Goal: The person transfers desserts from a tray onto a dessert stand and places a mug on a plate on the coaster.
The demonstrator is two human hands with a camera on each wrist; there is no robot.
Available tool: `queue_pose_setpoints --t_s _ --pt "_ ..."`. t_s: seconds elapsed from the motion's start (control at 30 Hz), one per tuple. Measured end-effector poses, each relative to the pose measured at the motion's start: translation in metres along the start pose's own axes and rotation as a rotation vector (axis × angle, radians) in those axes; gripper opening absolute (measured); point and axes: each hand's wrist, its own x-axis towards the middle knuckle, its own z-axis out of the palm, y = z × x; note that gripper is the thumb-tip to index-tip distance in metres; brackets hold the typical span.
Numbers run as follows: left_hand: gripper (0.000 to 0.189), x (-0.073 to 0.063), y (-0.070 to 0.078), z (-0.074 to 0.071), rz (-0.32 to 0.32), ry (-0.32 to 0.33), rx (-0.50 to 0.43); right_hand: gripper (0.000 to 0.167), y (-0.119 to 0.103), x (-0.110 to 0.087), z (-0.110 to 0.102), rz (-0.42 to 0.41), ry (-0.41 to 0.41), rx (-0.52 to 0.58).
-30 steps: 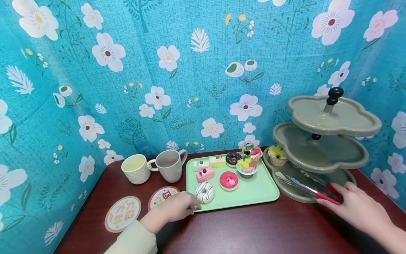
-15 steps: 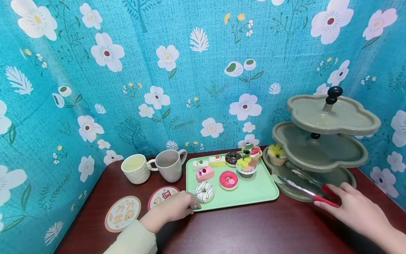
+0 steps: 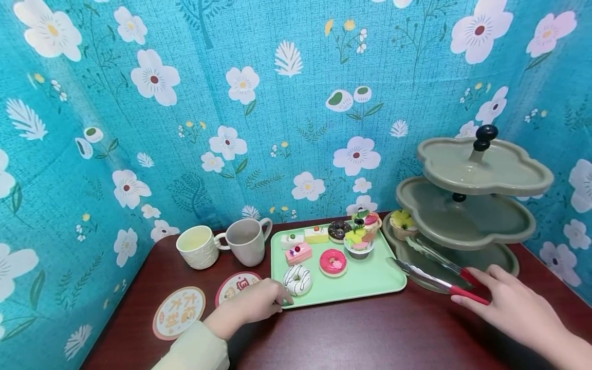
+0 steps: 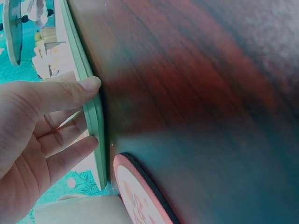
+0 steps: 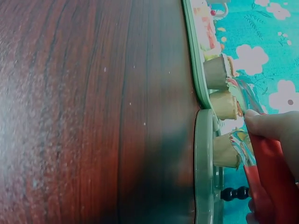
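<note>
My right hand [image 3: 513,306] grips red-handled tongs [image 3: 469,295], whose metal arms are spread apart. One tip is beside the fruit tart [image 3: 401,230] on the stand's bottom tier; the other is by the tray's right edge. In the right wrist view, the thumb lies on a red handle [image 5: 271,163] and the tart [image 5: 225,151] appears near the tips. My left hand [image 3: 256,300] pinches the front-left corner of the green tray [image 3: 370,281]; the left wrist view shows thumb and fingers on its rim [image 4: 96,121]. The white-iced doughnut [image 3: 291,288] lies near that hand.
The tray also bears a pink doughnut [image 3: 326,266], a chocolate doughnut [image 3: 334,235], cake slices [image 3: 298,254] and fruit desserts [image 3: 358,245]. The three-tier stand [image 3: 490,172] overhangs the tart. Two mugs [image 3: 247,244] and two coasters [image 3: 180,313] are left.
My right hand has moved slightly left with the tongs. Their tips have shifted left, one reaching the tart, the other the tray's edge. My left hand stays at the tray corner.
</note>
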Motion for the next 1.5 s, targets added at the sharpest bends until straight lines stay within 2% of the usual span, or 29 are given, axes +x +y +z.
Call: queue_pose_setpoints --t_s 0.33,0.7,0.97,1.5 --pt "0.025 -0.001 0.000 0.001 -0.006 -0.004 -0.006 0.091 -0.009 0.006 0.003 -0.034 0.005 0.009" --pt "0.025 -0.001 -0.004 0.003 -0.012 0.000 -0.014 0.081 -0.026 0.018 0.010 -0.136 0.064 0.022" --pt "0.024 0.000 -0.003 0.002 0.000 0.006 0.005 0.080 -0.040 0.028 0.016 -0.166 0.049 0.024" --pt "0.024 -0.001 -0.003 0.001 0.015 0.014 0.001 0.074 -0.042 0.039 0.028 -0.206 0.067 0.029"
